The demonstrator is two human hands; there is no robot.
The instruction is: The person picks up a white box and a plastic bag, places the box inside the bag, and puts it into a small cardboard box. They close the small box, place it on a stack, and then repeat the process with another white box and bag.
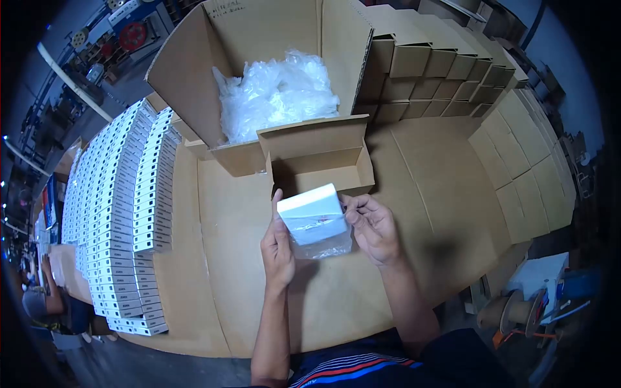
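A small white box (312,205) partly inside a clear plastic bag (323,247) is held up between my hands. My left hand (278,249) grips its left side, thumb along the near face. My right hand (372,229) is closed in a pinch at the box's right edge, seemingly on the bag's film, though the exact contact is too small to tell. Just beyond them stands an open brown carton (315,139), lid folded back, with nothing visible inside. Behind it, a large cardboard box (178,84) holds a heap of clear plastic bags (278,94).
Tall stacks of white boxes (113,213) line the left of the cardboard-covered table (246,323). Closed brown cartons (446,64) are piled at the back right, more (524,161) at the right edge. A spool (508,312) is at lower right. Another person (48,304) is at far left.
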